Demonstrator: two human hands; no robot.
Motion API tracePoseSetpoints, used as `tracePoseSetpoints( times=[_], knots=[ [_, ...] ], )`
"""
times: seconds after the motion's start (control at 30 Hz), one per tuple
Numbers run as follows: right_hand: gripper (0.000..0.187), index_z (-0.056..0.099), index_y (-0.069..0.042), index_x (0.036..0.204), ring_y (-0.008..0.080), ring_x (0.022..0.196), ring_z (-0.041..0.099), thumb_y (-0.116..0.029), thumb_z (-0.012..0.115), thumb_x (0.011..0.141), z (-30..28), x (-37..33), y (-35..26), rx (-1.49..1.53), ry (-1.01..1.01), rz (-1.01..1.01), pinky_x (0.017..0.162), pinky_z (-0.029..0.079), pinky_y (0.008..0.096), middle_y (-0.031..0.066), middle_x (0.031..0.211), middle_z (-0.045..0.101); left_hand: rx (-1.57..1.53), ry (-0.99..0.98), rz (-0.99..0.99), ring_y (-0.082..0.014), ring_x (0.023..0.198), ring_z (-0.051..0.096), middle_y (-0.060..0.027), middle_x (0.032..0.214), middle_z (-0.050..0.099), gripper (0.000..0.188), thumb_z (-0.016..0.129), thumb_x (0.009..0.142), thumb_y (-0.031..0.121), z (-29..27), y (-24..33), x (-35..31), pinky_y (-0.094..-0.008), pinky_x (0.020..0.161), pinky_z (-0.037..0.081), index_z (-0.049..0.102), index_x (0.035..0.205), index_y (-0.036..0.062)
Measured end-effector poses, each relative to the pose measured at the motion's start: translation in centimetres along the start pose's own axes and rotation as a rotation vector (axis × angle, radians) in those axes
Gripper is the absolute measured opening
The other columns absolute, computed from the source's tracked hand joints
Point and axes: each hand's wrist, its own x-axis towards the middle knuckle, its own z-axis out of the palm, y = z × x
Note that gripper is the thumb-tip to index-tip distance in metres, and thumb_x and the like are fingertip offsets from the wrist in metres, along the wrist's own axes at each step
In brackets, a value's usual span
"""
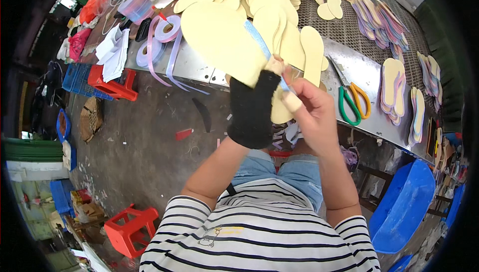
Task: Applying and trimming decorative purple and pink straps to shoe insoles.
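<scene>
the left hand [257, 97], in a black glove with bare fingertips, is clamped on a large cream insole [217, 45], raised in front of the person by the table edge [209, 74]. the right hand [317, 115] seems to pinch the lower end of a blue strip [257, 38] that runs up along the insole's right side; blur hides the exact contact. the step in hand looks like fitting strip to edge. the next move probably calls for a steady left grip while the right fingers keep the strip straight and taut
</scene>
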Motion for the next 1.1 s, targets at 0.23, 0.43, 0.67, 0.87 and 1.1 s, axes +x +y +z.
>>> tracePoseSetpoints(
  times=[0.23,0.43,0.67,0.87,1.1],
  knots=[
    [0.013,0.057,0.002,0.082,0.0066,0.064,0.05,-0.011,0.059,0.086,-1.7,0.0,1.2,-0.185,-0.062,-0.067,0.06,0.041,0.0212,0.0016,0.068,0.055,0.068,-0.125,-0.113,-0.0105,0.074,0.06,-0.0038,0.08,0.063,0.017,0.066,0.08,0.005,-1.3,-0.7,0.2,-0.0254,0.064,0.048,0.062,0.094,-0.0014],
    [0.015,0.059,0.001,0.081,0.0012,0.061,0.046,-0.013,0.059,0.087,-3.4,2.8,-2.0,-0.058,0.005,-0.002,0.054,0.037,0.0183,-0.0038,0.067,0.053,0.4,-0.411,-0.046,-0.0103,0.068,0.06,-0.0054,0.076,0.066,0.029,0.074,0.072,0.015,-1.4,-0.4,-1.0,-0.0274,0.061,0.048,0.064,0.094,-0.001],
    [0.016,0.055,-0.001,0.079,-0.0003,0.057,0.04,-0.013,0.058,0.088,-2.4,3.0,-1.0,-0.065,-0.039,-0.033,0.049,0.031,0.0166,-0.0053,0.065,0.049,0.358,-0.495,-0.191,-0.0102,0.067,0.061,-0.0063,0.076,0.066,0.027,0.072,0.074,0.014,-3.6,-2.0,-0.4,-0.0278,0.06,0.048,0.064,0.094,-0.0012],
    [0.016,0.054,-0.002,0.081,0.0014,0.062,0.045,-0.015,0.062,0.085,-1.2,2.1,1.8,0.08,0.023,0.044,0.053,0.036,0.0176,-0.0053,0.07,0.049,0.121,-0.202,-0.231,-0.0101,0.077,0.06,-0.0041,0.083,0.066,0.025,0.07,0.075,0.01,-2.3,-1.3,-0.6,-0.0255,0.07,0.049,0.065,0.098,-0.0005],
    [0.021,0.06,0.001,0.094,0.002,0.066,0.045,-0.013,0.065,0.079,-5.9,0.8,2.8,-0.271,-0.292,0.186,0.057,0.038,0.0191,-0.0062,0.076,0.055,0.456,0.095,0.179,-0.0209,0.1,0.053,-0.0091,0.111,0.054,0.058,0.074,0.067,0.012,-8.9,-0.3,4.7,-0.0339,0.084,0.044,0.049,0.118,0.0019]
  ],
)
